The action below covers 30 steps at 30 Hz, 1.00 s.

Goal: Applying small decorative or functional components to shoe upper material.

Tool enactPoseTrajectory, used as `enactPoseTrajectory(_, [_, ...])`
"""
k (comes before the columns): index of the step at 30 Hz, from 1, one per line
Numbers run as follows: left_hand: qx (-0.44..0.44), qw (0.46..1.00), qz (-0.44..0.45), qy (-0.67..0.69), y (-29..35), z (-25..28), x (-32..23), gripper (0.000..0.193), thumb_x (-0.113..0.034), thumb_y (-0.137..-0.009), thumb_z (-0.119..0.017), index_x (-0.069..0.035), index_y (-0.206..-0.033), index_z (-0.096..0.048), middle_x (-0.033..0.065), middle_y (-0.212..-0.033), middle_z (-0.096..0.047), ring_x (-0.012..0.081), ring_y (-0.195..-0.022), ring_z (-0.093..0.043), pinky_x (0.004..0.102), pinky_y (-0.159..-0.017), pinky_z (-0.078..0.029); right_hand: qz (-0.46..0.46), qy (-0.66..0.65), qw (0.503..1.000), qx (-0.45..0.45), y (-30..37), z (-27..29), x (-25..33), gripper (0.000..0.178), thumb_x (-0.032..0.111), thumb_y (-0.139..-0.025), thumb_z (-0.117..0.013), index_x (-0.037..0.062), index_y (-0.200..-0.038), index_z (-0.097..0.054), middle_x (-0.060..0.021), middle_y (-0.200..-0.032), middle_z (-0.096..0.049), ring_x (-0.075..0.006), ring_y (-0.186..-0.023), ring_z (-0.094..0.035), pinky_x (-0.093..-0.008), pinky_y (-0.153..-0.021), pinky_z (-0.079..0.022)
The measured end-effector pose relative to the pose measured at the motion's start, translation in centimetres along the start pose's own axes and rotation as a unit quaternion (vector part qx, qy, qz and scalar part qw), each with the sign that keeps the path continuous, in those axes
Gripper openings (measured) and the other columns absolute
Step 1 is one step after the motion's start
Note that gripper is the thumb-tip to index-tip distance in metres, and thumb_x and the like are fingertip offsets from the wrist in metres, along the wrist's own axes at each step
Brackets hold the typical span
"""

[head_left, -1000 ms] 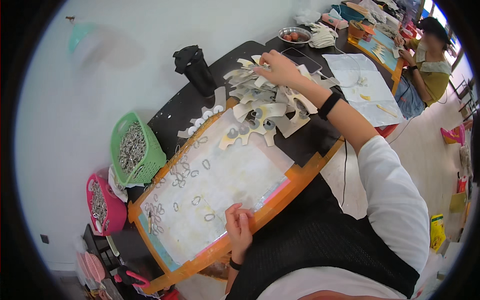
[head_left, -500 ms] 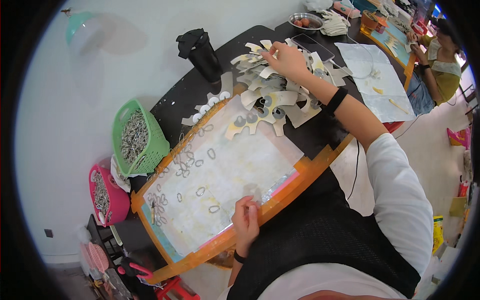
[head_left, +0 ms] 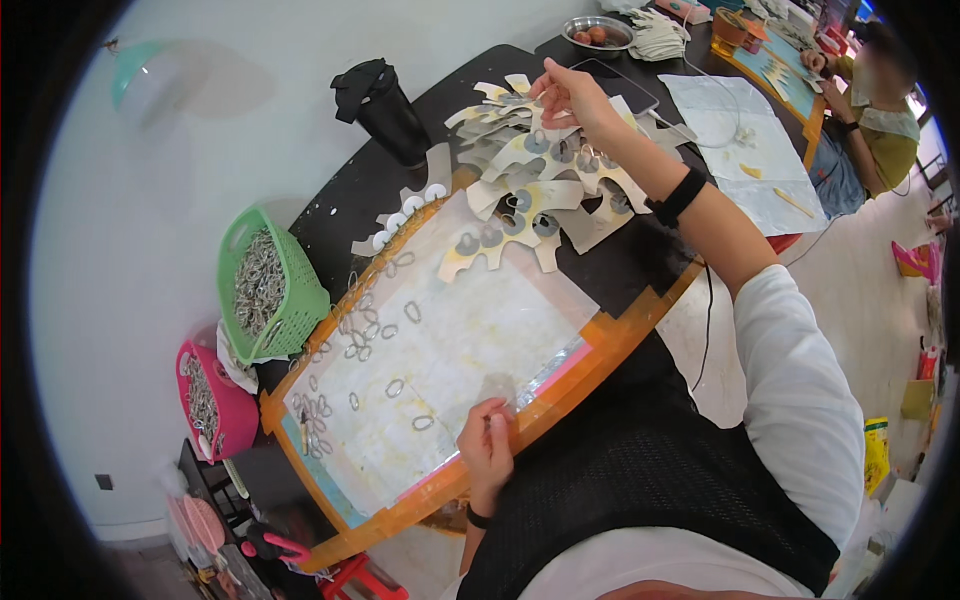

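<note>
My right hand point(head_left: 575, 100) is above the far side of a heap of cream-and-grey cutout pieces point(head_left: 540, 190) with grey round discs on them. Its fingers are apart, and I see nothing held in them. My left hand point(head_left: 487, 445) stays at the near edge of the white work sheet point(head_left: 450, 340), fingers curled together; what they may hold is too small to make out. Scattered over the left part of the sheet are several oval metal rings point(head_left: 395, 388). A strip with white round discs point(head_left: 397, 225) lies along the far left edge of the sheet.
A green basket point(head_left: 300, 295) and a pink basket point(head_left: 235, 405), both full of metal rings, stand at the left. Beyond the sheet are a black tumbler point(head_left: 395, 125), a phone point(head_left: 628, 90) with a cable and a metal bowl point(head_left: 600, 38). Another person point(head_left: 870, 120) works at the upper right.
My right hand has lifted off the heap and turned, its fingers spreading. My left hand keeps its place at the sheet's edge. The whole view has shifted slightly.
</note>
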State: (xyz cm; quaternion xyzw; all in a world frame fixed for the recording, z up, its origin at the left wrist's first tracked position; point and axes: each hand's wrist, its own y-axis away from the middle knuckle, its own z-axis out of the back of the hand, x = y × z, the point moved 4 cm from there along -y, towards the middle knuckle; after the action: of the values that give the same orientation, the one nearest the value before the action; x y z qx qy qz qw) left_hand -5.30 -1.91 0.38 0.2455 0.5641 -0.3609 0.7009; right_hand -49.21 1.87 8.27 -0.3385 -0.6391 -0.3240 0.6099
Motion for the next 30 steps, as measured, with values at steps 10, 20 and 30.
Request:
enactPoseTrajectory(10, [0.014, 1.0, 0.004, 0.007, -0.1, -0.4, -0.2, 0.021, -0.011, -0.098, -0.046, 0.004, -0.107, -0.057, 0.0048, -0.08, -0.057, 0.0111, -0.076, -0.052, 0.0247, -0.071, -0.042, 0.064, 0.035, 0.997, -0.003, 1.0, 3.4, 2.4, 0.043, 0.043, -0.099, -0.044, 0.0079, -0.086, -0.065, 0.003, -0.078, -0.055, -0.0064, -0.073, -0.054, -0.0233, -0.071, -0.05])
enactPoseTrajectory(20, [0.018, 1.0, 0.007, -0.01, 0.0, 0.1, 0.3, 0.019, -0.011, -0.097, -0.05, 0.003, -0.106, -0.06, 0.007, -0.083, -0.061, 0.0139, -0.077, -0.057, 0.0258, -0.072, -0.046, 0.289, 0.466, 0.813, 0.194, 3.2, -10.0, 0.2, 0.011, 0.014, -0.083, -0.062, 0.0035, -0.085, -0.066, -0.0101, -0.082, -0.065, -0.0286, -0.078, -0.062, -0.038, -0.072, -0.05])
enactPoseTrajectory(30, [0.028, 0.996, -0.045, -0.066, -0.3, 0.1, -0.6, 0.017, -0.008, -0.095, -0.052, 0.002, -0.105, -0.062, 0.0098, -0.084, -0.064, 0.0156, -0.079, -0.061, 0.0271, -0.073, -0.048, 0.297, 0.641, 0.671, 0.226, 0.3, -17.4, -6.1, 0.035, 0.004, -0.08, -0.06, 0.0066, -0.115, -0.058, -0.0144, -0.087, -0.067, -0.0322, -0.09, -0.065, -0.0491, -0.102, -0.041])
